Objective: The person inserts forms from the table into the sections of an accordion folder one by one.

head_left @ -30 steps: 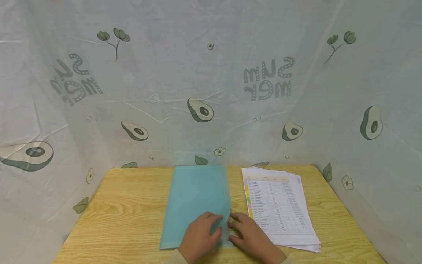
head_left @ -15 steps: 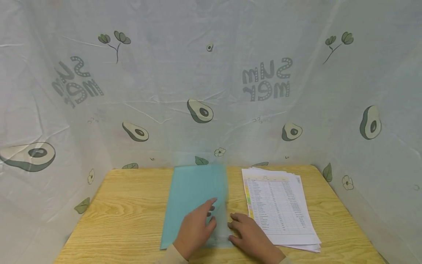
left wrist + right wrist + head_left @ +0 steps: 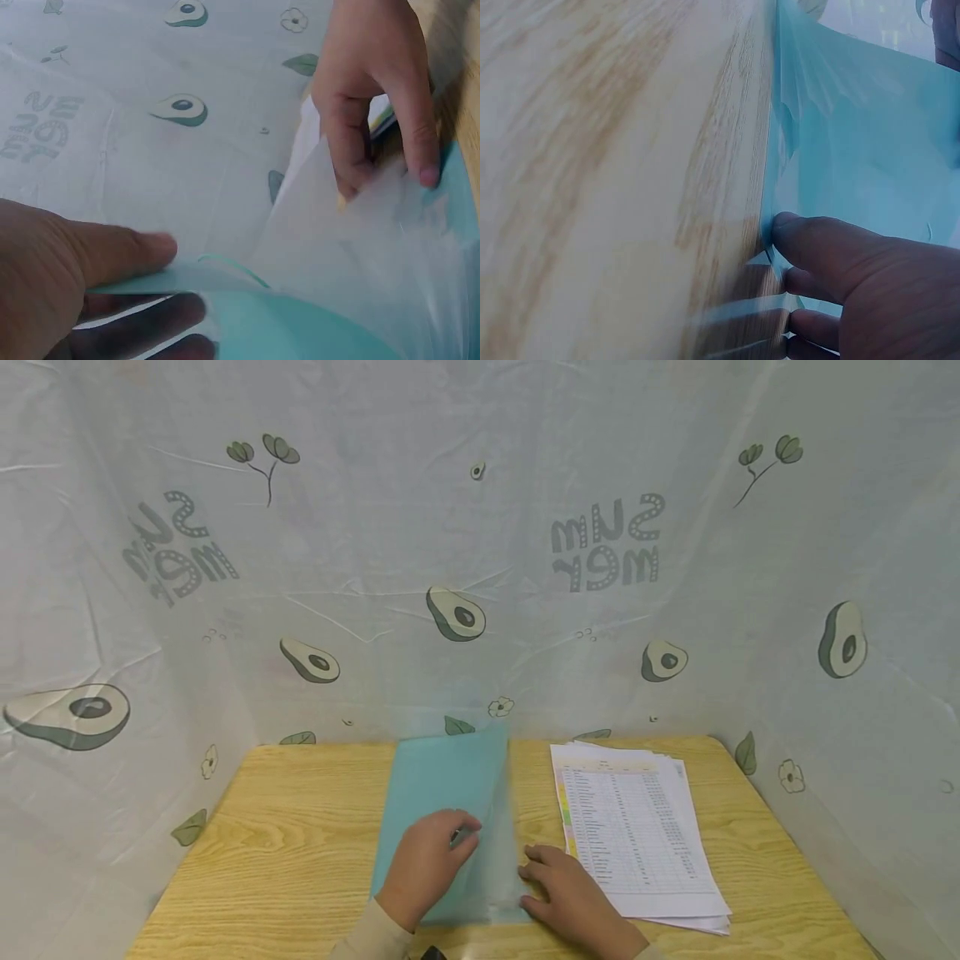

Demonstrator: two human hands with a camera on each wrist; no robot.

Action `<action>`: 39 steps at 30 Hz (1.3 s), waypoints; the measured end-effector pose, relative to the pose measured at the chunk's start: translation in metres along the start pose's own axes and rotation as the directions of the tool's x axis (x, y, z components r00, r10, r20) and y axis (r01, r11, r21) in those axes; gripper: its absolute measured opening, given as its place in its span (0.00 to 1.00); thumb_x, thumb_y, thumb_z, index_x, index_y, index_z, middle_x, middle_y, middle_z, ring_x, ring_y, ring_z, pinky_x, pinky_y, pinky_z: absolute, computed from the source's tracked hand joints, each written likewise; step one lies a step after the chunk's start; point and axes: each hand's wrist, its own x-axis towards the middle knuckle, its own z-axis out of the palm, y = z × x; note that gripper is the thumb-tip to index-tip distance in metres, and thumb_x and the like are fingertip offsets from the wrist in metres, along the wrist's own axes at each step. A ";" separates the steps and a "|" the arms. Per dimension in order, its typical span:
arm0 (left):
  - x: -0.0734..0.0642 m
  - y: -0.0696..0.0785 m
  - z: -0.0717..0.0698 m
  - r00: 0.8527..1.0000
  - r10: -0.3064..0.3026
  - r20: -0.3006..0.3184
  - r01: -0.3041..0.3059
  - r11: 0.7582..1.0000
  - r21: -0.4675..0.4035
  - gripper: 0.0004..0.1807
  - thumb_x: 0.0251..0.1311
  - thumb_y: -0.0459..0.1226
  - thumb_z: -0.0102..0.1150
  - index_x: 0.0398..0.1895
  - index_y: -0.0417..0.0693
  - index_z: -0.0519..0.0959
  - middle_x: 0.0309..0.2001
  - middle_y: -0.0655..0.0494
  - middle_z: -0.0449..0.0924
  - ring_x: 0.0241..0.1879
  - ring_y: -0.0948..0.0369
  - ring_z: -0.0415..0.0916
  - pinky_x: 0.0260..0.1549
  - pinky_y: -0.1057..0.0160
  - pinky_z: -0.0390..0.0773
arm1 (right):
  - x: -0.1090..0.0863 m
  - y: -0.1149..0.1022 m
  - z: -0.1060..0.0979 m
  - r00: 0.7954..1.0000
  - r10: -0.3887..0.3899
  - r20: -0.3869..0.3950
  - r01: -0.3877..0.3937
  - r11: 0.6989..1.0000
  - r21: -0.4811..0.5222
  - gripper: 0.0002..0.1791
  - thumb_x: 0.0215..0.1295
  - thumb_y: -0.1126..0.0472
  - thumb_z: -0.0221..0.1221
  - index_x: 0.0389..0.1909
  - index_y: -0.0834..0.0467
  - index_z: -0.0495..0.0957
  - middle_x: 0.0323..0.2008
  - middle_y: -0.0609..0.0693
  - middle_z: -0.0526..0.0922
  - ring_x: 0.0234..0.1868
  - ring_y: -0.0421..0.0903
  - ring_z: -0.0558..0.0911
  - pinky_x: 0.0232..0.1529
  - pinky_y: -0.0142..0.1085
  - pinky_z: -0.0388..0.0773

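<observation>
Fingers (image 3: 154,322) and thumb of the left hand (image 3: 429,860) pinch the cover of one turquoise folder (image 3: 442,781), whose right side tilts up off the layers below. That folder lies at the middle of one wooden table (image 3: 300,827), its long sides running near to far. Of the two hands in view, the right hand (image 3: 567,889) rests at the folder's near right edge with its fingers apart and slightly bent, the thumb touching the plastic (the right wrist view shows this contact closely). Inside the folder are clear plastic leaves (image 3: 501,868), too overlapped to count; whether they hold paper I cannot tell. Near the folder, on the right of the table, lies one stack of paper (image 3: 630,827): several sheets, slightly uneven at the edges, the top one printed with a grid and a coloured strip down its left side. Pale cloth (image 3: 375,527) hangs at the far side and at left and right, printed with six avocados (one of them tiny) and the word "summer" twice, mirrored.
</observation>
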 end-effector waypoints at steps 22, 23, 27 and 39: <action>0.008 -0.021 0.006 0.979 -0.199 0.035 0.203 0.969 -0.142 0.12 0.67 0.34 0.56 0.51 0.40 0.77 0.21 0.59 0.71 0.17 0.66 0.61 0.18 0.65 0.66 | -0.002 0.000 0.000 1.000 0.024 0.017 -0.025 0.999 0.025 0.23 0.64 0.48 0.71 0.54 0.59 0.85 0.63 0.57 0.79 0.63 0.57 0.78 0.62 0.54 0.76; 0.008 -0.021 0.009 0.982 -0.189 0.028 0.191 0.972 -0.135 0.12 0.70 0.36 0.57 0.52 0.41 0.77 0.19 0.61 0.66 0.16 0.67 0.59 0.16 0.65 0.64 | -0.002 -0.001 0.000 1.000 0.023 0.016 -0.023 0.999 0.027 0.23 0.64 0.48 0.71 0.54 0.59 0.85 0.63 0.57 0.79 0.63 0.57 0.78 0.62 0.54 0.76; 0.007 -0.023 0.007 0.990 -0.140 0.019 0.142 0.985 -0.096 0.17 0.72 0.46 0.62 0.53 0.44 0.79 0.18 0.66 0.67 0.17 0.69 0.63 0.20 0.65 0.70 | -0.001 -0.002 0.000 1.000 0.016 0.013 -0.016 1.000 0.025 0.23 0.64 0.48 0.71 0.53 0.59 0.85 0.63 0.57 0.80 0.63 0.57 0.79 0.61 0.54 0.76; 0.006 -0.039 -0.034 0.980 -0.161 0.119 0.181 0.968 -0.174 0.27 0.66 0.48 0.68 0.62 0.43 0.81 0.60 0.45 0.83 0.55 0.46 0.82 0.50 0.44 0.81 | -0.002 0.000 0.002 1.000 0.028 0.014 -0.028 0.999 0.014 0.23 0.65 0.47 0.70 0.53 0.58 0.85 0.64 0.57 0.79 0.64 0.57 0.78 0.62 0.54 0.76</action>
